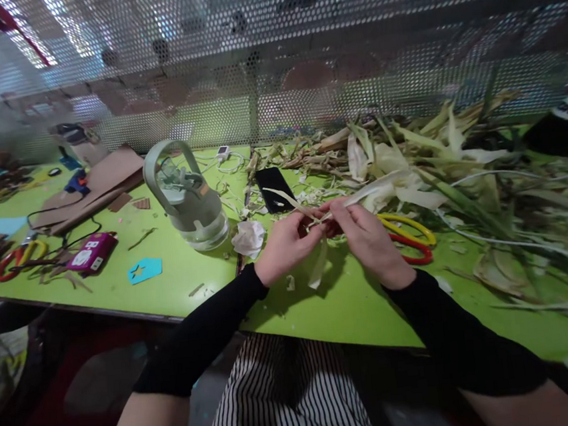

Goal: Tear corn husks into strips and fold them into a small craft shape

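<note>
My left hand [289,241] and my right hand [365,237] meet over the green table, both closed on pale strips of corn husk [318,270]. One strip end points up to the left, and another hangs below my fingers. From my right hand a further pale strip runs up toward the husk pile [409,161]. Just behind my left hand lies a black phone [275,188]. Scissors with yellow and red handles [420,229] rest beside my right wrist. Where the strips cross, my fingertips hide the detail.
A clear water bottle with a pale green lid [196,211] stands left of my hands, near crumpled white paper [249,238]. Farther left are a turquoise card [145,270], a purple box [91,252], brown paper [105,180] and more scissors [20,260]. A perforated metal screen [249,62] rises behind.
</note>
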The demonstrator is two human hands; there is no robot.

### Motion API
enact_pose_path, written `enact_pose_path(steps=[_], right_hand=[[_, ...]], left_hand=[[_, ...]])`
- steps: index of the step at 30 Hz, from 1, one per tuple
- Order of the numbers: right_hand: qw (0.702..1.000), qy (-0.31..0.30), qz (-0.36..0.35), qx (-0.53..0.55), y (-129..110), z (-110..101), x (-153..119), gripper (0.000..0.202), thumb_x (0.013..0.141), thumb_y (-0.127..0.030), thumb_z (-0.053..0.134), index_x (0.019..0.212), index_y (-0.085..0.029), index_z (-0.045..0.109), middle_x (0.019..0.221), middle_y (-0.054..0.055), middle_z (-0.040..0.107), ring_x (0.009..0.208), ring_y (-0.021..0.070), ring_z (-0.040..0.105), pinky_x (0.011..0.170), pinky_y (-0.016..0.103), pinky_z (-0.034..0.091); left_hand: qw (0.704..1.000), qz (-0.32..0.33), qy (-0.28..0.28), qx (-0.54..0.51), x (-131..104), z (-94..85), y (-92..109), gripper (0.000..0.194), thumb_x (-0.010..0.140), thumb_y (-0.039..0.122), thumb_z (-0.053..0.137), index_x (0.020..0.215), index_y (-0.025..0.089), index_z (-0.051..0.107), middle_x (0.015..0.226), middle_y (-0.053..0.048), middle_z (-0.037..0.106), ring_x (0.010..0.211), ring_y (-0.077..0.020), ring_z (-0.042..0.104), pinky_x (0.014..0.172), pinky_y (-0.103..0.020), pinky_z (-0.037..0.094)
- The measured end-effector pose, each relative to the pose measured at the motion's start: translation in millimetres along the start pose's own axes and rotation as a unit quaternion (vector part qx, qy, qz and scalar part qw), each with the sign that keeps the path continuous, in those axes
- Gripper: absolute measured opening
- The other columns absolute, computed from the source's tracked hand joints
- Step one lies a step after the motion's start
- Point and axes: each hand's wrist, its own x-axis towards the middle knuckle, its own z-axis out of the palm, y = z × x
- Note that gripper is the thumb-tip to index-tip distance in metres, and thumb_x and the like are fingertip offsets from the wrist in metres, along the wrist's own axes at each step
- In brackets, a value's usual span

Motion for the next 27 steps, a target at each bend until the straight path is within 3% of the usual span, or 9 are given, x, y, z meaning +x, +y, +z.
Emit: enact_pose_path(steps=[3, 6, 10, 13, 17, 22, 27], right_hand=[[1.000, -0.008, -0.001, 0.010, 0.0, 3.4, -1.7, 0.047, 0.089, -0.069, 0.060, 0.094, -0.023, 0.066, 0.085, 0.003, 0.069, 0.073, 0.0180, 0.064, 0.064, 0.030, 0.055], [0.997, -0.018, 0.048, 0.052, -0.5, 7.5, -3.8, 0.047, 0.091, -0.068, 0.059, 0.104, -0.023, 0.062, 0.081, 0.000, 0.065, 0.064, 0.0147, 0.059, 0.055, 0.028, 0.052], [0.988, -0.017, 0.093, 0.122, 1.4, 11.7, -5.6, 0.046, 0.089, -0.066, 0.064, 0.107, -0.025, 0.057, 0.075, -0.004, 0.058, 0.051, 0.0100, 0.047, 0.041, 0.023, 0.037], [0.986, -0.011, 0.086, 0.140, 1.8, 12.8, -7.0, 0.050, 0.084, -0.065, 0.071, 0.110, -0.026, 0.055, 0.072, -0.006, 0.056, 0.046, 0.0078, 0.040, 0.037, 0.022, 0.028], [0.989, 0.007, 0.067, 0.133, -5.0, 13.1, -11.0, 0.051, 0.083, -0.065, 0.071, 0.110, -0.025, 0.055, 0.063, -0.009, 0.046, 0.043, 0.0066, 0.033, 0.038, 0.022, 0.025], [0.990, -0.001, 0.044, 0.135, -9.0, 13.0, -11.7, 0.048, 0.084, -0.065, 0.071, 0.104, -0.025, 0.054, 0.071, -0.007, 0.049, 0.044, 0.0054, 0.030, 0.039, 0.024, 0.023], [0.991, 0.005, 0.025, 0.135, -4.4, 8.0, -6.3, 0.040, 0.088, -0.064, 0.065, 0.095, -0.027, 0.051, 0.057, -0.010, 0.032, 0.043, 0.0090, 0.027, 0.040, 0.026, 0.021]], left_hand=[[0.999, 0.009, -0.022, 0.023, -0.5, 0.9, -1.4, 0.021, 0.095, 0.030, 0.060, 0.108, 0.013, 0.064, 0.088, -0.005, 0.071, 0.076, -0.0126, 0.062, 0.073, -0.026, 0.050], [0.998, 0.019, -0.048, 0.028, -1.1, -0.7, 0.8, 0.021, 0.098, 0.031, 0.055, 0.106, 0.013, 0.063, 0.084, -0.005, 0.072, 0.071, -0.0124, 0.062, 0.071, -0.026, 0.048], [0.994, 0.034, -0.053, 0.087, -1.9, -4.4, 6.8, 0.017, 0.095, 0.029, 0.057, 0.086, 0.015, 0.059, 0.072, -0.001, 0.062, 0.062, -0.0110, 0.051, 0.063, -0.025, 0.040], [0.993, 0.046, -0.058, 0.087, -3.0, -5.3, 9.5, 0.019, 0.094, 0.027, 0.055, 0.078, 0.016, 0.055, 0.066, 0.002, 0.054, 0.058, -0.0093, 0.044, 0.061, -0.025, 0.037], [0.997, 0.041, -0.061, 0.031, -4.8, -4.7, 10.3, 0.006, 0.090, 0.021, 0.056, 0.091, 0.015, 0.057, 0.075, 0.001, 0.058, 0.062, -0.0086, 0.047, 0.062, -0.023, 0.039], [0.998, 0.018, -0.059, -0.005, -3.5, -9.6, 13.1, 0.005, 0.089, 0.016, 0.057, 0.094, 0.015, 0.057, 0.080, 0.001, 0.059, 0.065, -0.0074, 0.047, 0.060, -0.020, 0.038], [0.993, -0.027, -0.049, -0.106, 0.6, -12.0, 11.3, 0.011, 0.097, 0.023, 0.053, 0.104, 0.015, 0.057, 0.080, 0.001, 0.062, 0.060, -0.0055, 0.047, 0.056, -0.019, 0.039]])
